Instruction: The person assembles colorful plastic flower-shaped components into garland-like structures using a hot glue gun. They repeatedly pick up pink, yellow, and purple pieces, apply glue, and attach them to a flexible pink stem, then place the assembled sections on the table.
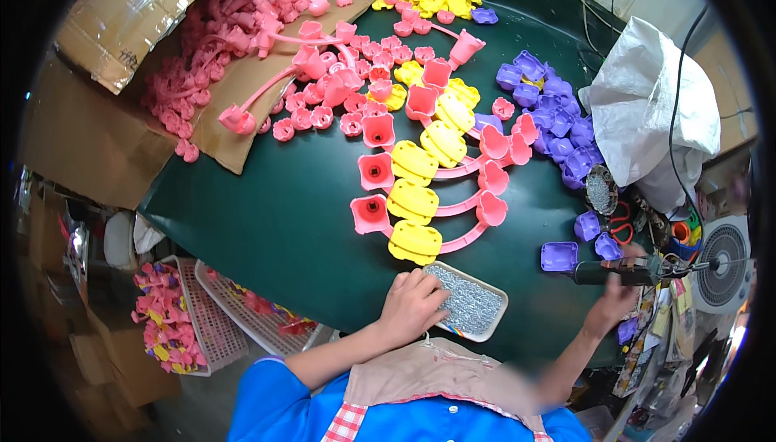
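My left hand [414,300] rests at the left side of a shallow tray [503,309] full of small silver screws [473,300]. Its fingers bend over the tray's edge, fingertips at the screws; whatever they pinch is too small to make out. Over at the right, my right hand [612,306] is closed around a dark electric screwdriver [594,273] lying level, partly hiding that hand. A purple plastic cup [558,256] sits by the tool's tip. Beyond the tray runs a row of yellow oval plates [415,241] on pink curved arms [465,237] with flared pink ends [371,213].
Purple parts [558,111] are heaped at the right beside a white sack [655,86]. Pink parts [234,30] spill from a cardboard box [97,143] at the far left. Red-handled scissors [621,224] and a fan [722,264] stand right. Baskets [212,329] flank the table's left edge.
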Tool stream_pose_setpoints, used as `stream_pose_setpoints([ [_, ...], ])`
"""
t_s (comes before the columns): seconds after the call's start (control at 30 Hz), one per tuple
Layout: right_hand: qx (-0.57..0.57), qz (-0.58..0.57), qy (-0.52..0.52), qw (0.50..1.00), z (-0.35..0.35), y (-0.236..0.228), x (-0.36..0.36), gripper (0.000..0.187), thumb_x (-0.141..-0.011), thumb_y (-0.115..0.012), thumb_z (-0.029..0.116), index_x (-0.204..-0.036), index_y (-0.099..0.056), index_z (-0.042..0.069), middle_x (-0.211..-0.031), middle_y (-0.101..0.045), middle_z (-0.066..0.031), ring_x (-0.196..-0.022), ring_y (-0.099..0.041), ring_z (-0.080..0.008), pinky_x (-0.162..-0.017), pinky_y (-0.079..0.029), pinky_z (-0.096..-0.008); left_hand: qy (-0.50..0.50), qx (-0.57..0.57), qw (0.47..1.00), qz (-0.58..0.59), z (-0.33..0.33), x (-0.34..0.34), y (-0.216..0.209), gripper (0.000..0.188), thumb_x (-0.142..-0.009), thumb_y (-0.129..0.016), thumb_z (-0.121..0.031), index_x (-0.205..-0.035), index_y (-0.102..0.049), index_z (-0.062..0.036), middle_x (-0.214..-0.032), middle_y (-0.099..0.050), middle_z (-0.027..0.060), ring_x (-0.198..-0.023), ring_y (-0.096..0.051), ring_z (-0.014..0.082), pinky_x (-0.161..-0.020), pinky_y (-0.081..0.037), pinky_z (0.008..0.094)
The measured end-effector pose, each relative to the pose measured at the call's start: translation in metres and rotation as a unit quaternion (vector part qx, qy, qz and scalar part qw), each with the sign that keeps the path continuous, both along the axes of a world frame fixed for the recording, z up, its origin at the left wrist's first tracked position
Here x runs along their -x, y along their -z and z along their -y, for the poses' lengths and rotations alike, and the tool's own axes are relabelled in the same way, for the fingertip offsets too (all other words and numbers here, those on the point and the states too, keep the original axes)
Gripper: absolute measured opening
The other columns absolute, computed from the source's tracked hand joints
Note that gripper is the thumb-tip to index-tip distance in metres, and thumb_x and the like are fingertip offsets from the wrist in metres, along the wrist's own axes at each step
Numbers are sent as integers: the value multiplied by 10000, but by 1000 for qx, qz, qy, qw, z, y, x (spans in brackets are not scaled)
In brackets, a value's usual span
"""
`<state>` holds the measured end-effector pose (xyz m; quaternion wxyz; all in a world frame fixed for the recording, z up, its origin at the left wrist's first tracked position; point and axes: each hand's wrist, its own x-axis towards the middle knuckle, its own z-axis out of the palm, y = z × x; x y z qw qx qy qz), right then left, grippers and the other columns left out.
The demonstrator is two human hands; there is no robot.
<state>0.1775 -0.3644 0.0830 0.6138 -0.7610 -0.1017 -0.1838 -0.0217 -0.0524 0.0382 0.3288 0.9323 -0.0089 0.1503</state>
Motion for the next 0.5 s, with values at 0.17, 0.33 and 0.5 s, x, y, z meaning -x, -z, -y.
stream_pose_setpoints([
  [0.17,53,-41,-163,984,-13,15,3,619,-857,-755,45,-1398,-467,-43,-1079,-707,-155,-1029,-672,-204,-983,-499,-357,13,7,999,37,4,-13,17,154,-762,-816,-195,-829,-707,-108,-906,-592,19,-974,-565,223,-892,-401,391],
  [0.33,-308,-108,-415,849,-80,-4,35,563,-821,-844,175,-1248,-528,-11,-833,-655,-85,-764,-645,-213,-721,-549,-337,-40,140,989,26,4,-5,15,119,-811,-824,-164,-900,-773,-104,-870,-640,-1,-879,-564,199,-812,-380,363],
  [0.5,-265,-108,-540,792,-124,-18,58,495,-813,-839,63,-1203,-536,30,-765,-632,-71,-734,-645,-207,-777,-572,-431,-48,151,986,55,5,-6,13,122,-827,-804,-118,-935,-770,-71,-845,-637,25,-849,-573,214,-789,-395,363],
])
